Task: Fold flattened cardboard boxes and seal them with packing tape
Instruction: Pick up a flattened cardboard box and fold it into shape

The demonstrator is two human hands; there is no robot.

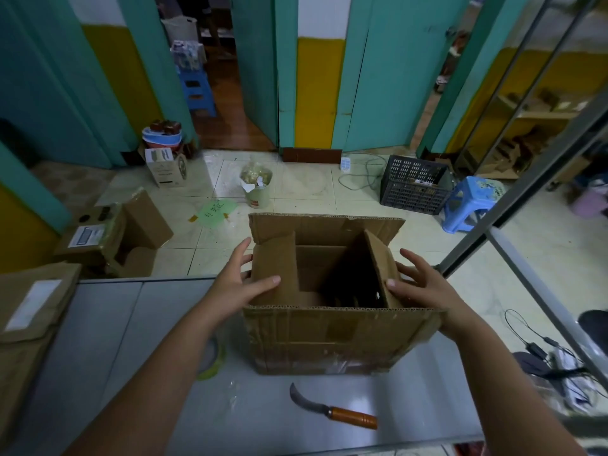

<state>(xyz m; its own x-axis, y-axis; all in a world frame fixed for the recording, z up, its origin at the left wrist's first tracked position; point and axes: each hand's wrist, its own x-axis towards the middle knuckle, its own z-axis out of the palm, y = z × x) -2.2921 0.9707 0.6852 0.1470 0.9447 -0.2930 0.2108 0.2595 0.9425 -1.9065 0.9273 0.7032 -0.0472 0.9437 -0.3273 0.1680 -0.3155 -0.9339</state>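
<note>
Box erected on the worktop. Its side flaps are pressed inward by the left hand and right hand; each grip is slack, fingers extended, nothing clasped. Both flaps should be levelled together before tape, left of the box, is fetched.

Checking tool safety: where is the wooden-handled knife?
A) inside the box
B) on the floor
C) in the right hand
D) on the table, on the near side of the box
D: the knife lies flat on the table, just in front of the box.
</note>
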